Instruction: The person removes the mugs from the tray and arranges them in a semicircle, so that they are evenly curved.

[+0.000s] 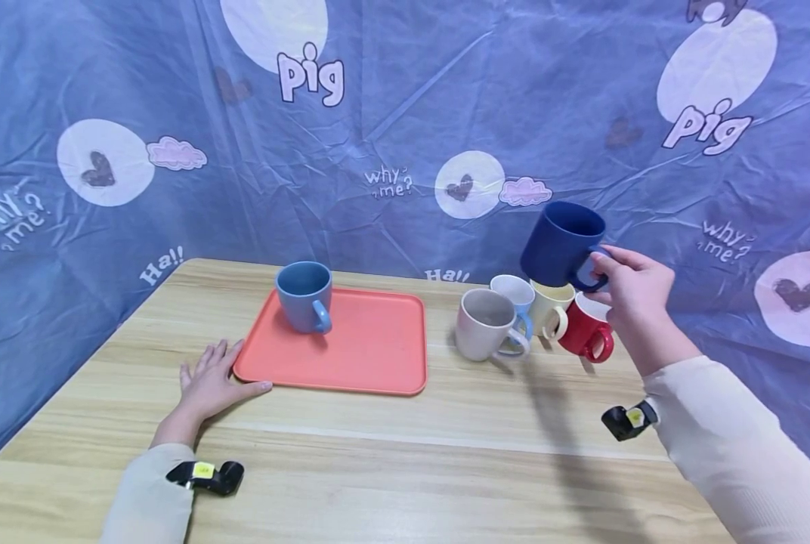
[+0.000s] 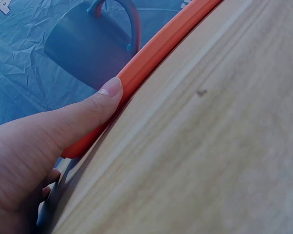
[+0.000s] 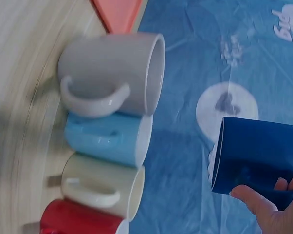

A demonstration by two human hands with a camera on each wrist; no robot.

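By its handle, my right hand (image 1: 639,283) holds a dark blue mug (image 1: 560,243) in the air, above a row of mugs at the right. That row has a grey mug (image 1: 481,325), a light blue mug (image 3: 110,139), a cream mug (image 3: 102,185) and a red mug (image 1: 582,325). My left hand (image 1: 213,384) rests at the near left corner of a coral tray (image 1: 371,344), its thumb touching the rim in the left wrist view. A blue-grey mug (image 1: 303,296) stands on the tray's left part, handle toward the near right.
All of this is on a light wooden table (image 1: 391,468). A blue printed cloth (image 1: 391,121) hangs behind the table's far edge. The grey mug stands a short way right of the tray.
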